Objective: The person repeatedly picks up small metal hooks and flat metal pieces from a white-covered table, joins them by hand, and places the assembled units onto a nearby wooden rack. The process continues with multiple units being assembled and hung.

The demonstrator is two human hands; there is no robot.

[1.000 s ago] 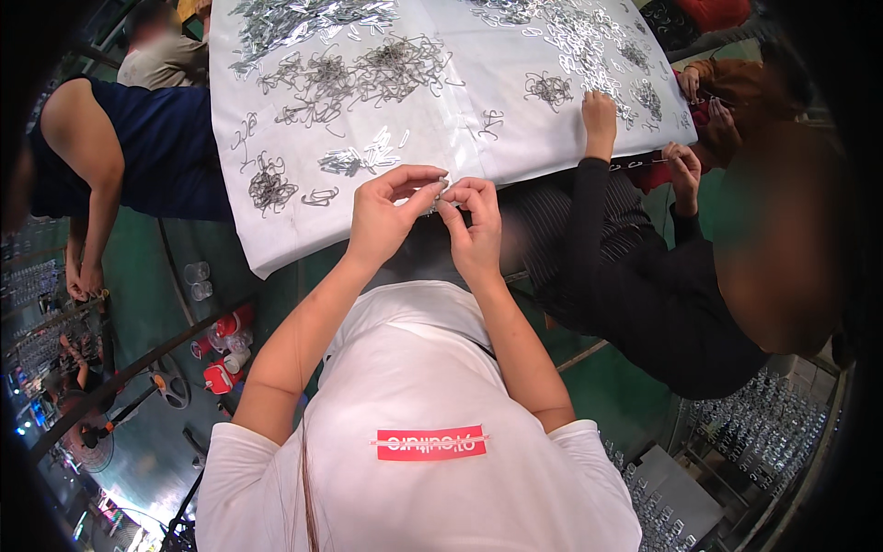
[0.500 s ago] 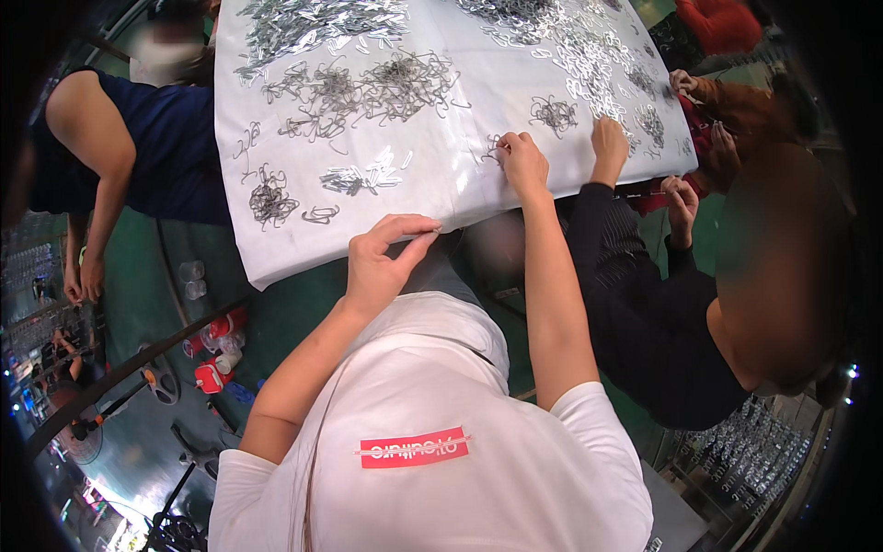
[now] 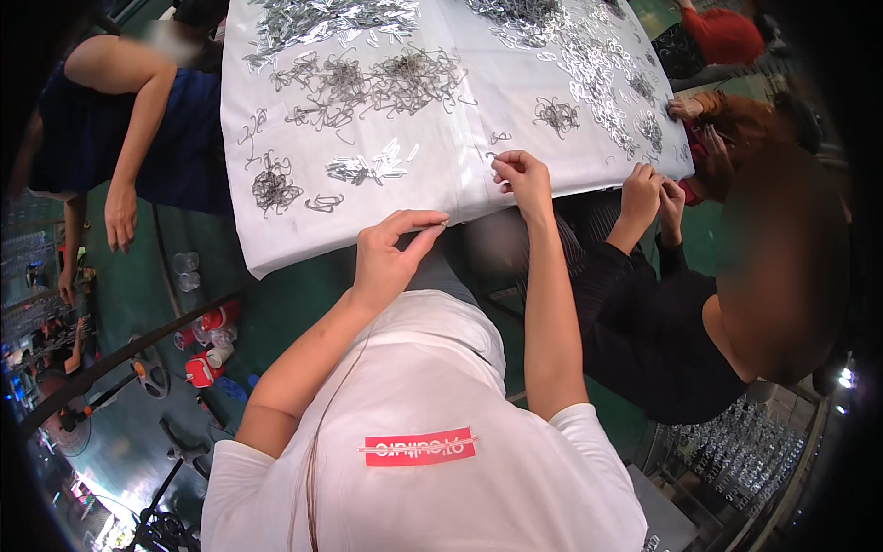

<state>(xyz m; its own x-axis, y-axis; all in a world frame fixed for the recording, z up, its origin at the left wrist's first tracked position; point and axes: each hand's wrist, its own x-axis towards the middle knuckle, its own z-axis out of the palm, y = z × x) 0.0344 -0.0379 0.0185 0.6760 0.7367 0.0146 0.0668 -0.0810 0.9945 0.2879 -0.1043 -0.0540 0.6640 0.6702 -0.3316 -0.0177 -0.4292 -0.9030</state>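
Observation:
My left hand (image 3: pixel 391 253) is just off the near edge of the white-covered table (image 3: pixel 441 189), thumb and forefinger pinched on a tiny piece too small to name. Over the table edge to its right, my right hand (image 3: pixel 526 184) has its fingertips together on a thin bent wire hook (image 3: pixel 491 155), partly hidden by the fingers. One or two loose wire hooks (image 3: pixel 500 138) lie just beyond those fingertips. A small pile of dark wire hooks (image 3: pixel 556 114) is farther right. Shiny flat metal clips (image 3: pixel 370 166) form a heap left of centre.
Bigger piles of wire hooks (image 3: pixel 377 83) and shiny metal clips (image 3: pixel 336 26) cover the far table. A co-worker in black (image 3: pixel 658 340) sits close on my right, hands near the table edge. Another person's arm (image 3: pixel 138 138) hangs at the left. A fan (image 3: pixel 149 370) stands on the floor.
My right hand has drawn back slightly toward the table edge, with a hook at its fingertips. My left hand keeps its pinch. The co-worker's hand on the right has left the clips and joined the other.

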